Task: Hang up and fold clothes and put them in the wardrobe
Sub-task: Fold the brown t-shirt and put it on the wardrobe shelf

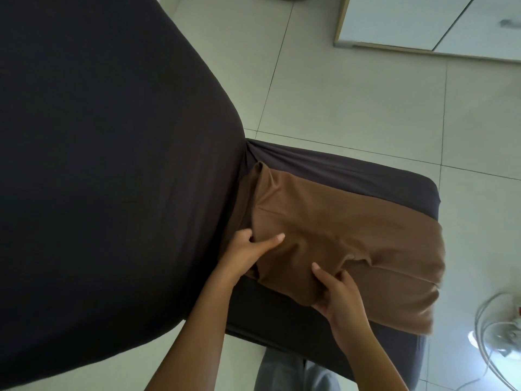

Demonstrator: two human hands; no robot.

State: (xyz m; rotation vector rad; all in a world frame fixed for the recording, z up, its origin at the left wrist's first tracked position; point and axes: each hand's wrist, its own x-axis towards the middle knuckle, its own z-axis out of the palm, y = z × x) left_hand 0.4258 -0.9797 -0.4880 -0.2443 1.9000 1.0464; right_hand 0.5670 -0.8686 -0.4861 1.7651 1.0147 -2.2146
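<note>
A brown garment (pixel 338 221) lies spread over a dark-covered seat (pixel 366 176), its right end hanging over the seat's edge. My left hand (pixel 251 249) grips the garment's left edge, thumb on top and fingers curled under the cloth. My right hand (pixel 338 292) pinches the near edge of the garment, where the fabric bunches into a small fold.
A large dark-covered back or mattress (pixel 98 165) fills the left half of the view. Pale floor tiles (pixel 352 94) surround the seat. A white wardrobe or cabinet door (pixel 423 21) stands at the top right. White cables (pixel 496 334) lie on the floor at the right.
</note>
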